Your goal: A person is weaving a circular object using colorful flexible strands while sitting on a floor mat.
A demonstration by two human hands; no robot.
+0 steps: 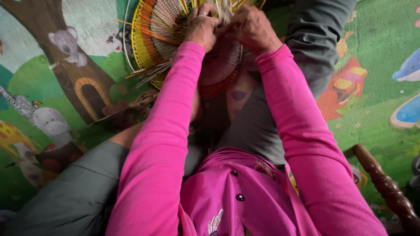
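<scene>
Woven round basketwork of yellow, red and pale cane strands sits at the top of the view, one piece only, resting against the person's grey-trousered knees and cut off by the upper edge of the frame. Loose orange and pale strands stick out from its lower left rim, too many and too fine to count. Two hands work at its centre: the left hand, with a ring on one finger, is curled tight with its fingers pinched into the weave, and the right hand is likewise closed, fingers bent down onto the pale strands just beside the left. Both hands touch the basketwork and nearly touch each other. Two bright pink ribbed sleeves run from the bottom of the frame up to the wrists, and a pink buttoned top with two dark buttons fills the lower middle.

Room to move is tight: the basketwork is hemmed between the two raised legs, with its left rim hanging free over the floor. One dark turned wooden leg of some piece of furniture juts in at lower right, well apart from the hands.

Underneath lies a green play mat printed with cartoon animals, covering all the floor in view.
</scene>
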